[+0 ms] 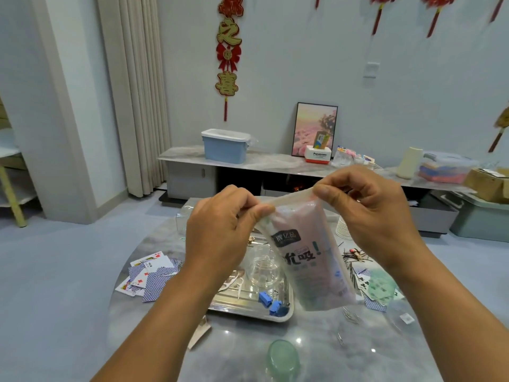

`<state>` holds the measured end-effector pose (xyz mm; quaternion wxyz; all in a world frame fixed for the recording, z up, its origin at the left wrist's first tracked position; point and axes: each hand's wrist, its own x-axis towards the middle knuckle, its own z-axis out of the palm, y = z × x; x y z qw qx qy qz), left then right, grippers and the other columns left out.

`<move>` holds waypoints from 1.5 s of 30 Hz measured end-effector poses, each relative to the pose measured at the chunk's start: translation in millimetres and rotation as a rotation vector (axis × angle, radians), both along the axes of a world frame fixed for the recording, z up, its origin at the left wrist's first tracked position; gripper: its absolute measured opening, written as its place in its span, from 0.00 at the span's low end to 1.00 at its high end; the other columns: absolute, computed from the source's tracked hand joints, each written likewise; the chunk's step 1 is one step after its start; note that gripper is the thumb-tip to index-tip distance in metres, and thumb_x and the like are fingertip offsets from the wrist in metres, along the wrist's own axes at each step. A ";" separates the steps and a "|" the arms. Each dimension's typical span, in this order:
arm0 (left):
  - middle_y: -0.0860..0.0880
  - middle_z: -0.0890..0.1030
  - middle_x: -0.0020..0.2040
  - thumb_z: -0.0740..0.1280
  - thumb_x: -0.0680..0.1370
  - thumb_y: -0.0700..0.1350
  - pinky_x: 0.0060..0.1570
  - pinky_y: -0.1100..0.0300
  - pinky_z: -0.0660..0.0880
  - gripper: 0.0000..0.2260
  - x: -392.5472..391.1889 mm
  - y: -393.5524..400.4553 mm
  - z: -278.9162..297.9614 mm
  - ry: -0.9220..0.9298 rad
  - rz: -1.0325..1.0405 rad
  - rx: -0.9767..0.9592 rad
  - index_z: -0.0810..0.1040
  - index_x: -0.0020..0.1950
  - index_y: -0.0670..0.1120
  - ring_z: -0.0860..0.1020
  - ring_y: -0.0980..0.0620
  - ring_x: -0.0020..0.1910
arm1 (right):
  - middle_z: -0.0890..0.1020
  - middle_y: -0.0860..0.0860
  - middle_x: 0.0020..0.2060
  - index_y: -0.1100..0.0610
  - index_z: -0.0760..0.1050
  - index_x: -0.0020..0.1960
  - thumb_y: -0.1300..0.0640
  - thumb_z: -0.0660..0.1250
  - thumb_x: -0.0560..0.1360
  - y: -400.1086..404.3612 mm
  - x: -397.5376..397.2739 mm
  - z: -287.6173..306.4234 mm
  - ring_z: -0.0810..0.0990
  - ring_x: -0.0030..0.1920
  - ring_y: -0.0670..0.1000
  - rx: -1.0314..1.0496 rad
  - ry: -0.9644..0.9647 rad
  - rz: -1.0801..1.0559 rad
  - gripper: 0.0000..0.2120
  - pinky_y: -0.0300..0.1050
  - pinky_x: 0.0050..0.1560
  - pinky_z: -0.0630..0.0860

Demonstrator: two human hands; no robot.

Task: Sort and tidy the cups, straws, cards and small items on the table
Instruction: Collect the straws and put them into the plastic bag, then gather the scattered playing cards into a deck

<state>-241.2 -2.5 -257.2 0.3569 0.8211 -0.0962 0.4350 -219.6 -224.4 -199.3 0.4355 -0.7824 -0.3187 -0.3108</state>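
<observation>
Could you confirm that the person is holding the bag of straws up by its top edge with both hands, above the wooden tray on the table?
Not quite: the tray is shiny metal, not wooden. The head view shows the rest as you say: the left hand and the right hand each pinch the top edge of the bag of straws, which hangs above the tray on the table.

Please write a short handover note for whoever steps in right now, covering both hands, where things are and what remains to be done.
Left hand and right hand each pinch the top edge of the straw bag, held above the table; I cannot tell whether it is sealed.
Metal tray below holds clear cups and blue clips.
Playing cards lie scattered at left, more at right under a green item.
Paper cups are stacked behind the right hand.
Hairpins are loose at right; a green lid lies near.
Left: cards, pins, small items all unsorted.
</observation>
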 end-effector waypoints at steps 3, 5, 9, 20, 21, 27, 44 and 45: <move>0.57 0.71 0.29 0.64 0.76 0.68 0.32 0.60 0.65 0.22 7.1 1.8 -2.2 -0.023 0.123 0.046 0.71 0.36 0.51 0.70 0.55 0.33 | 0.84 0.43 0.40 0.50 0.83 0.45 0.56 0.74 0.75 1.2 3.7 -1.1 0.80 0.40 0.44 0.043 0.013 0.001 0.01 0.36 0.43 0.76; 0.55 0.70 0.26 0.67 0.75 0.68 0.29 0.56 0.66 0.25 9.3 0.4 -5.3 -0.020 0.129 -0.028 0.69 0.33 0.49 0.69 0.54 0.29 | 0.84 0.43 0.40 0.48 0.83 0.45 0.56 0.75 0.75 1.1 5.9 -1.6 0.81 0.41 0.45 0.057 0.025 0.011 0.03 0.39 0.44 0.78; 0.54 0.81 0.39 0.73 0.72 0.64 0.40 0.53 0.78 0.16 8.5 -3.8 -13.5 0.054 -0.292 -0.462 0.79 0.44 0.52 0.78 0.56 0.38 | 0.86 0.46 0.39 0.52 0.84 0.46 0.57 0.74 0.74 1.9 8.0 -0.6 0.84 0.39 0.46 0.237 0.117 0.127 0.02 0.38 0.43 0.80; 0.47 0.87 0.51 0.82 0.66 0.41 0.50 0.50 0.84 0.20 25.7 -40.8 -61.6 0.495 -0.525 -0.818 0.83 0.57 0.44 0.86 0.47 0.49 | 0.86 0.51 0.53 0.53 0.77 0.68 0.53 0.68 0.81 7.1 22.5 -16.4 0.84 0.54 0.49 0.447 0.419 0.257 0.16 0.43 0.56 0.80; 0.45 0.87 0.52 0.80 0.68 0.42 0.52 0.46 0.83 0.19 29.3 -36.3 -57.4 0.464 -0.536 -0.920 0.83 0.57 0.43 0.86 0.45 0.51 | 0.84 0.49 0.57 0.47 0.72 0.73 0.50 0.72 0.78 3.3 23.9 -23.9 0.83 0.58 0.46 0.305 0.510 0.243 0.24 0.42 0.57 0.79; 0.38 0.81 0.64 0.69 0.78 0.47 0.60 0.39 0.78 0.20 34.5 -25.7 -55.9 0.637 -0.776 -1.140 0.76 0.68 0.39 0.81 0.38 0.62 | 0.85 0.51 0.58 0.46 0.68 0.72 0.64 0.81 0.68 9.0 18.5 -93.9 0.86 0.54 0.52 0.030 0.886 0.300 0.39 0.52 0.53 0.84; 0.44 0.71 0.75 0.59 0.83 0.39 0.67 0.54 0.70 0.22 61.3 71.4 -147.2 1.194 0.048 0.159 0.69 0.77 0.51 0.73 0.43 0.71 | 0.81 0.57 0.55 0.59 0.73 0.64 0.63 0.69 0.77 -53.5 114.7 -193.1 0.80 0.53 0.59 -0.154 1.149 -0.509 0.17 0.56 0.56 0.79; 0.44 0.70 0.76 0.60 0.83 0.39 0.68 0.55 0.69 0.21 61.1 72.4 -152.5 1.228 0.047 0.211 0.69 0.76 0.51 0.71 0.43 0.72 | 0.81 0.58 0.56 0.59 0.72 0.65 0.62 0.68 0.77 -52.3 118.3 -197.3 0.80 0.54 0.60 -0.166 1.152 -0.523 0.17 0.57 0.59 0.79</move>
